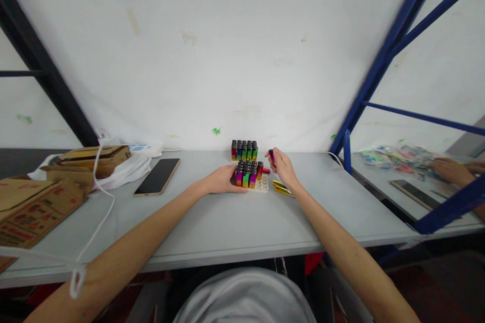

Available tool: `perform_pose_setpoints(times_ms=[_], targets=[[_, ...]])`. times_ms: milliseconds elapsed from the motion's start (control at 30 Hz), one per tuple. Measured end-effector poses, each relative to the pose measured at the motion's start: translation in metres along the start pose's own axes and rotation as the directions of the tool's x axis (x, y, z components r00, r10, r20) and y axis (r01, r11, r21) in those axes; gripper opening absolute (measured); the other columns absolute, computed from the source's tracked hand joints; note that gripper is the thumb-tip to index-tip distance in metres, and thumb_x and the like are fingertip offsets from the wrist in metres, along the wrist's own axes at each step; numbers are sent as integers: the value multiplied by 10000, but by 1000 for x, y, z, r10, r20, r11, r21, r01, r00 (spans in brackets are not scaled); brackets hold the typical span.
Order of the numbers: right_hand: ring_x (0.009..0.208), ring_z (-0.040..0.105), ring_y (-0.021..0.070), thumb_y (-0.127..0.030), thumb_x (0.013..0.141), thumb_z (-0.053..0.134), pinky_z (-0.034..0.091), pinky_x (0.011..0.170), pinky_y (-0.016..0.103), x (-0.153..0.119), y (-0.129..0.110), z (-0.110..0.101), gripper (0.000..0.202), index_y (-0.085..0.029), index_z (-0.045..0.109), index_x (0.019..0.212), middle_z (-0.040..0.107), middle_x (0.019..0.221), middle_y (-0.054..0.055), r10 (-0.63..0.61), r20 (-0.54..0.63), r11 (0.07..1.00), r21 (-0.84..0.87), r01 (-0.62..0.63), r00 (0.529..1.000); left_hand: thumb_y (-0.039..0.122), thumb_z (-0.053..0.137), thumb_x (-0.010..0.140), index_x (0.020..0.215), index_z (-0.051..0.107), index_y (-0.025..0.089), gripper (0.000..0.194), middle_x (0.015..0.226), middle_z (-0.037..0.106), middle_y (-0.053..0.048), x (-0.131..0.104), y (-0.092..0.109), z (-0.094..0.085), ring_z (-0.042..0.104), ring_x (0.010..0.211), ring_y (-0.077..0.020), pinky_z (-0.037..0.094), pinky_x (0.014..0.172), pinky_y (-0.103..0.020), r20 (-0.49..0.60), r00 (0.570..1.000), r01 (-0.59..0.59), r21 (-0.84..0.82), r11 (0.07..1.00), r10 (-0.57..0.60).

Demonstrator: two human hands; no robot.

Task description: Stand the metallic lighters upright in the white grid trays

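A white tray (262,185) with round holes lies at the middle of the table, its left part filled with upright coloured lighters (246,175). My left hand (222,180) is wrapped round the tray's left side, thumb along the front; some of its fingers are hidden. To the right of the tray and a little above the table, my right hand (282,164) pinches a dark purple lighter (271,155). Loose yellow lighters (282,188) lie below that hand, and a red lighter (266,171) lies just behind the tray.
Behind stands a second block of upright lighters (244,150) near the wall. A phone (158,176) and cardboard boxes (41,202) are on the left, with a white cable (109,204). Past the blue frame (375,75), another person's hand (452,169) is over small packets.
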State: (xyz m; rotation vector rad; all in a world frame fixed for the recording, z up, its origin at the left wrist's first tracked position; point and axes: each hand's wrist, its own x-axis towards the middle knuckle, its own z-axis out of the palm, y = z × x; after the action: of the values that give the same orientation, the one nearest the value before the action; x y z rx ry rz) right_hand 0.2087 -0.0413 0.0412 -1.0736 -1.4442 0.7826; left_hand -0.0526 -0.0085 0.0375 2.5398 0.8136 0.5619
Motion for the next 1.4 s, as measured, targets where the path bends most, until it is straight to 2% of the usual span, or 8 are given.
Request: perform_pose_setpoints(times_ms=[67,133,367,633,933,1233,1400], targets=[[561,456,146,-795,930,493,383,524,267,-3,-4,2,569,-240,609,888,507,635,-32,-88,-74,993,-79,82,993,624,823,747,1359,626,177,783,1327,721,-130,0,0,0,696,1168,-359,534,1035,-430,-2,1000,-2,-5,1000,2],[590,489,149,-741,931,566,421,569,267,-6,-7,4,505,-240,599,866,533,645,-32,-152,-90,979,-147,138,984,624,820,751,1347,631,177,769,1325,721,-131,0,0,0,694,1172,-357,533,1037,-429,0,1000,-2,1,1000,2],[777,624,190,-653,928,637,516,734,314,-11,-12,9,421,-235,658,882,676,876,30,-215,34,964,-153,218,976,614,822,747,1329,648,191,740,1270,744,-111,-1,1,0,710,1115,-348,550,989,-422,0,1000,8,-7,1000,-8],[842,614,214,-575,987,611,511,767,353,-13,-12,7,362,-234,677,888,646,875,61,-381,157,840,-353,413,911,614,826,744,1307,658,180,730,1259,744,-120,0,-2,2,710,1099,-342,548,985,-423,-1,1000,3,-3,1000,-3],[863,618,212,-554,984,637,520,716,341,-14,-4,3,325,-236,670,924,636,931,66,-390,162,852,-311,422,907,612,837,732,1336,650,184,763,1273,743,-122,-1,2,0,714,1103,-345,548,991,-425,-11,1000,17,-4,1000,-17],[819,610,208,-540,981,641,499,710,338,-19,-15,4,324,-235,667,874,627,875,57,-383,161,854,-312,415,909,588,839,740,1347,638,183,757,1293,736,-126,-1,0,1,712,1121,-353,549,997,-430,-2,1000,17,-19,1000,-17],[833,624,211,-553,962,662,511,730,345,-15,-15,-2,314,-242,696,940,663,921,60,-372,152,865,-300,401,916,607,836,736,1341,639,180,766,1297,734,-130,-1,0,1,710,1122,-355,547,1001,-435,-9,1000,17,-11,1000,-17]])
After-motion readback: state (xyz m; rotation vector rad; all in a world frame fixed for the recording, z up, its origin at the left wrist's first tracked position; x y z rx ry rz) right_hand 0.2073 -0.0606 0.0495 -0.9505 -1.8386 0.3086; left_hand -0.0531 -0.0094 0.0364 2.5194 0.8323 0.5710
